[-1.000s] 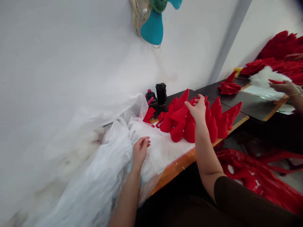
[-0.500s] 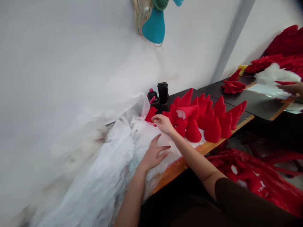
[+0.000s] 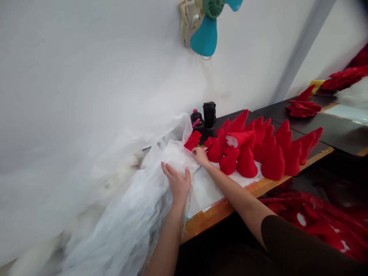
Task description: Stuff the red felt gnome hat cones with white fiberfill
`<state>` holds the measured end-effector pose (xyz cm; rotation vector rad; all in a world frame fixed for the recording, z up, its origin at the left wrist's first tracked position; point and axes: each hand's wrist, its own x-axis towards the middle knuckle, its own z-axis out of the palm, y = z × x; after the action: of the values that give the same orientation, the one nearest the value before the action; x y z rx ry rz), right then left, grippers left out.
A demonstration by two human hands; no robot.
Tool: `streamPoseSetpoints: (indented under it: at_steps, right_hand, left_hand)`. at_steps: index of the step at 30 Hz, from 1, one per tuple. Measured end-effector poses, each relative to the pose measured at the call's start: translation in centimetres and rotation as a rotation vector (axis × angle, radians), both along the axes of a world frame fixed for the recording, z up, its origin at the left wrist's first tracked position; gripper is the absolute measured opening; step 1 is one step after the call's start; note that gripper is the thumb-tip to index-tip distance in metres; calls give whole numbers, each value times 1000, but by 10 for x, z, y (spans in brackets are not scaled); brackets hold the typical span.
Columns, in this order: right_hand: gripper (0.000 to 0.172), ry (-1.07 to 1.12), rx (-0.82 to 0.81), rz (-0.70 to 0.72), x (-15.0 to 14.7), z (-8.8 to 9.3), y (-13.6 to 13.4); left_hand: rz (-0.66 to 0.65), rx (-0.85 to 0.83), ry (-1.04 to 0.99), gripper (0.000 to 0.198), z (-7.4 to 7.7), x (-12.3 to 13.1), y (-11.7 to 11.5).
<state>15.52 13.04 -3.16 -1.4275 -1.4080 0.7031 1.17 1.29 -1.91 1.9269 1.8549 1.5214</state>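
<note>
Two hands, one bag: condition and risks

Item 1. Left hand [image 3: 178,183]: open, palm down, fingers spread flat on the white plastic bag [image 3: 135,214]. It presses without grasping.

Item 2. Right hand [image 3: 200,156]: fingers curled at the bag's upper edge. I cannot tell whether they pinch plastic, pinch filling, or only rest there.

Item 3. Bag: thin, translucent, holding something white and fluffy. It lies on the left end of the table [image 3: 218,209] and slumps over that end toward the floor.

Item 4. Red cones [image 3: 273,165]: many, standing upright and packed together just right of the right hand. One tipped cone [image 3: 238,138] lies across the others with white filling showing at its mouth. A flat red piece [image 3: 193,140] touches the bag's rim.

Item 5. Black flask [image 3: 209,114] and small dark jar [image 3: 196,117]: against the wall, behind the cones.

Risks, as judged:
- Much of the bag hangs off the table, so if the palm lifts, its weight may drag the rest over.
- The film looks flimsy, and a hard tug at the rim may tear it.
- The right forearm passes close to the nearest cones, and a sweep outward may topple them.
- Loose filling may cling to the red felt.
</note>
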Motion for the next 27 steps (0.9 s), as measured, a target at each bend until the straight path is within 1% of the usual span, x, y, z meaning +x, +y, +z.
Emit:
streamPoseSetpoints:
  at_steps: [1, 3, 5, 6, 7, 9, 10, 11, 13, 14, 15, 17, 18, 19, 20, 23, 25, 27]
  right_hand:
    - [9, 42, 28, -17, 2, 5, -1]
    - [16, 118, 91, -48, 9, 19, -6]
    - [22, 232, 178, -46, 18, 39, -13]
    - [24, 327, 229, -17, 22, 51, -18]
    - [25, 449, 274, 34, 26, 64, -24]
    - [27, 715, 298, 192, 31, 89, -39]
    - [29, 821, 268, 281, 31, 100, -48]
    - [30, 895, 221, 365, 30, 109, -56]
    - [32, 979, 132, 517, 21, 119, -73]
    - [32, 995, 100, 587, 14, 121, -80]
    - [32, 993, 74, 651, 5, 121, -85]
    - [31, 927, 44, 763, -11, 115, -93]
    - [29, 866, 41, 802, -18, 111, -94]
    - [29, 794, 49, 821, -22, 107, -93]
    - [29, 719, 72, 818, -24, 102, -92]
    - [32, 511, 200, 743, -18, 92, -84]
    - [32, 398, 267, 748, -10, 85, -80]
    - [34, 297, 292, 795, -4, 77, -78]
  left_hand:
    - [-3, 30, -4, 86, 2, -1, 0]
    - [-45, 83, 2, 75, 3, -1, -2]
    - [-158, 121, 18, 49, 5, -1, -3]
    - [-235, 127, 20, 34, 5, -1, -5]
    - [-308, 125, 13, 24, 7, 0, -6]
    - [-403, 127, -41, 16, 10, 2, -10]
    - [-418, 139, -92, 17, 12, 3, -11]
    - [-426, 154, -151, 29, 14, 4, -13]
    - [-474, 152, -287, 68, 16, 6, -14]
    - [-527, 111, -359, 78, 17, 6, -15]
    - [-589, 41, -433, 76, 17, 7, -14]
    - [-687, -139, -587, 49, 18, 8, -13]
    - [-704, -217, -677, 37, 18, 8, -11]
    - [-700, -273, -779, 31, 19, 8, -9]
    - [-683, -303, -890, 31, 20, 7, -7]
    - [-588, -301, -1215, 41, 27, 0, -1]
    - [-509, -291, -1340, 40, 31, -7, 3]
    - [-466, -276, -1379, 39, 33, -12, 6]
